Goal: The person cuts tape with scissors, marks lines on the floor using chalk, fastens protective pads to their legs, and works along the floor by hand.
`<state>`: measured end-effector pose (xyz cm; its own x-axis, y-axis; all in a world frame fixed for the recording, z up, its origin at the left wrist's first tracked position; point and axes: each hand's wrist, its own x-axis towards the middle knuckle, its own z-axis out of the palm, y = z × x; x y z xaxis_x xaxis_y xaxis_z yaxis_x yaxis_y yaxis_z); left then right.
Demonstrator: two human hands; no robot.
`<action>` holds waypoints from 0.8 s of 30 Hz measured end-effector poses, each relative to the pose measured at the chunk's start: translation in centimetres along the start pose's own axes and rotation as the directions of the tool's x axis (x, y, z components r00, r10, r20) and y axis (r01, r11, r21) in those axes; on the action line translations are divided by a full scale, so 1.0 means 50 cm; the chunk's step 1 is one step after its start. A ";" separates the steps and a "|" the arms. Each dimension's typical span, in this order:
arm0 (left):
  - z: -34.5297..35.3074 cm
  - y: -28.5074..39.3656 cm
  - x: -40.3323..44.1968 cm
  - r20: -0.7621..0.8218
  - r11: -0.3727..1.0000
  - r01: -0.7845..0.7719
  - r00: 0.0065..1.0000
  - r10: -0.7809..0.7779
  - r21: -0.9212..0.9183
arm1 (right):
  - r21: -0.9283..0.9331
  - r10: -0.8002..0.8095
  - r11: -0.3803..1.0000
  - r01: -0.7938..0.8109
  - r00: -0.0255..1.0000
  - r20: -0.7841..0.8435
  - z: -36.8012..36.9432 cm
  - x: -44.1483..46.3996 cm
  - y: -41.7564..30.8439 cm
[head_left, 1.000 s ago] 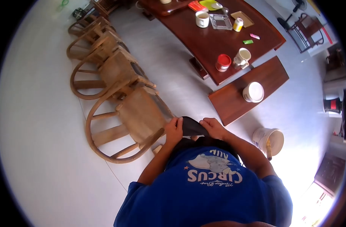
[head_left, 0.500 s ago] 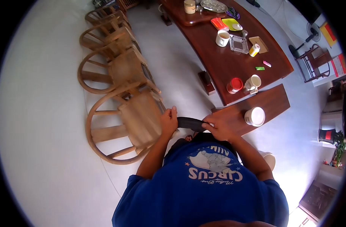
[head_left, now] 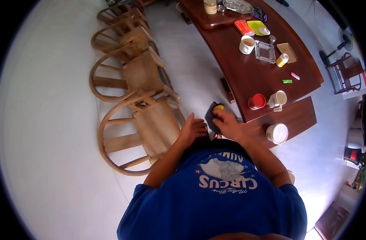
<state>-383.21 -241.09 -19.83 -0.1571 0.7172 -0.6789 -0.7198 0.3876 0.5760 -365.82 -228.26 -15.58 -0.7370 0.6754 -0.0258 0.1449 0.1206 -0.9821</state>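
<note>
My right hand [head_left: 228,123] is closed on a dark, limp, cloth-like piece [head_left: 212,116] in front of my waist. The piece hangs over the gap between chairs and table, and a small yellow patch shows near its top edge. I cannot tell exactly what kind of thing it is. My left hand [head_left: 192,130] is a short way to its left, apart from it, with the thumb up, the fingers loosely curved and nothing in them.
Wooden round-backed chairs [head_left: 157,128] stand in a row on the left. On the right, a dark red table [head_left: 247,86] bears a white mug [head_left: 246,45], a glass ashtray [head_left: 265,52] and a red-lidded jar [head_left: 257,102]. A white-lidded tub [head_left: 277,133] rests on a low bench [head_left: 301,116].
The dark piece was stretched between both hands. My left hand has let go, and the piece now hangs from my right hand, its yellow patch showing. The view has shifted slightly.
</note>
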 end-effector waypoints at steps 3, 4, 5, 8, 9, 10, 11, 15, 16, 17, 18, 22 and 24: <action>0.089 0.069 -0.012 0.303 0.915 0.104 0.953 0.021 -0.390 | -0.124 -0.091 0.983 0.133 0.952 0.294 0.021 0.017 -0.022; 0.077 0.071 0.018 0.288 0.926 0.149 0.956 -0.046 -0.347 | -0.148 -0.101 0.974 0.174 0.910 0.403 0.027 0.025 -0.022; 0.051 0.067 0.060 0.271 0.933 0.191 0.957 -0.107 -0.305 | -0.146 -0.123 0.968 0.206 0.890 0.439 0.032 0.035 -0.022; 0.026 0.106 0.137 0.254 0.941 0.242 0.950 -0.181 -0.235 | -0.167 -0.054 0.976 0.137 0.903 0.427 0.021 0.077 -0.023; 0.013 0.116 0.164 0.229 0.952 0.214 0.960 -0.163 -0.221 | -0.141 0.005 0.989 0.054 0.920 0.392 0.016 0.096 -0.027; 0.001 0.131 0.195 0.205 0.961 0.183 0.969 -0.141 -0.206 | -0.114 0.066 0.993 -0.026 0.931 0.358 0.005 0.121 -0.033; -0.012 0.147 0.224 0.189 0.960 0.157 0.975 -0.114 -0.232 | -0.086 0.129 0.991 -0.106 0.937 0.324 -0.004 0.149 -0.034; -0.047 0.279 0.307 0.137 0.973 0.005 0.990 0.027 -0.229 | -0.155 0.205 0.969 -0.194 0.977 0.059 -0.024 0.279 -0.014; -0.062 0.324 0.327 0.128 0.978 -0.044 0.989 0.071 -0.203 | -0.075 0.285 0.956 -0.283 0.958 0.020 -0.024 0.315 0.002; -0.080 0.372 0.344 0.112 0.972 -0.005 0.993 0.032 -0.233 | 0.010 0.367 0.930 -0.366 0.930 -0.016 -0.018 0.348 0.028; -0.095 0.422 0.352 0.116 0.979 -0.020 0.992 0.044 -0.204 | 0.099 0.445 0.893 -0.439 0.894 -0.048 -0.014 0.380 0.044; -0.139 0.596 0.387 0.087 0.978 -0.206 0.974 0.207 -0.022 | 0.117 0.482 0.873 -0.473 0.873 -0.071 0.006 0.528 0.022; -0.161 0.655 0.412 0.079 0.939 -0.300 0.954 0.290 0.170 | 0.060 0.441 0.897 -0.438 0.893 -0.087 0.017 0.597 0.004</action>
<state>-415.46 -218.26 -18.61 -0.3057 0.8421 -0.4443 -0.5138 0.2470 0.8216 -388.37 -208.68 -16.69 -0.5368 0.7197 -0.4403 0.4126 -0.2313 -0.8811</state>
